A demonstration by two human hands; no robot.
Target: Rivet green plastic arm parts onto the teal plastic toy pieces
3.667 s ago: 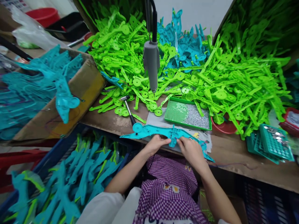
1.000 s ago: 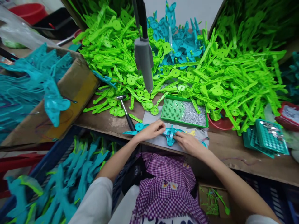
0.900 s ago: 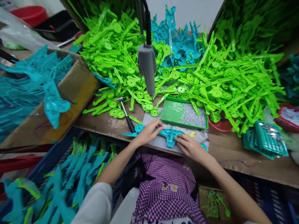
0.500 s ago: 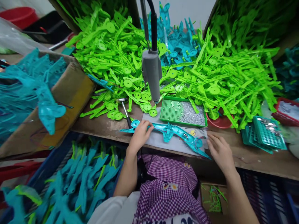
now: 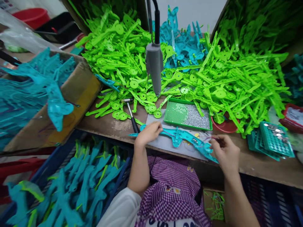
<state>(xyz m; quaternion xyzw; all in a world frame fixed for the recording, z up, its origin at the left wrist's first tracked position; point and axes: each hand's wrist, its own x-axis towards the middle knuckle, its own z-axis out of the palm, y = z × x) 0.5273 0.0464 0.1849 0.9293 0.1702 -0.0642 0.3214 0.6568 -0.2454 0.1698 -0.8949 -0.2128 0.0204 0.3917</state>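
A long turquoise plastic part (image 5: 177, 138) lies hollow side up on a grey cloth (image 5: 153, 119) at the bench's front edge. Over its left end, my left hand (image 5: 150, 132) is closed, fingertips pinched at a thin wire that runs along the part. At the right end my right hand (image 5: 223, 151) has its thumb and fingers together on thin reddish wires rising from the part. A green tray (image 5: 176, 113) of small metal pieces sits just behind the part.
A grey powered screwdriver (image 5: 154, 67) hangs above the bench. A hammer (image 5: 131, 116) lies left of the cloth. Bright green parts (image 5: 236, 85) pile up behind. Teal trays (image 5: 276, 138) stand at right, a cardboard box (image 5: 78, 85) of turquoise parts at left.
My right hand has closed on the wires and lifted them a little. My left hand has turned and shifted right along the part. The whole view has shifted slightly.
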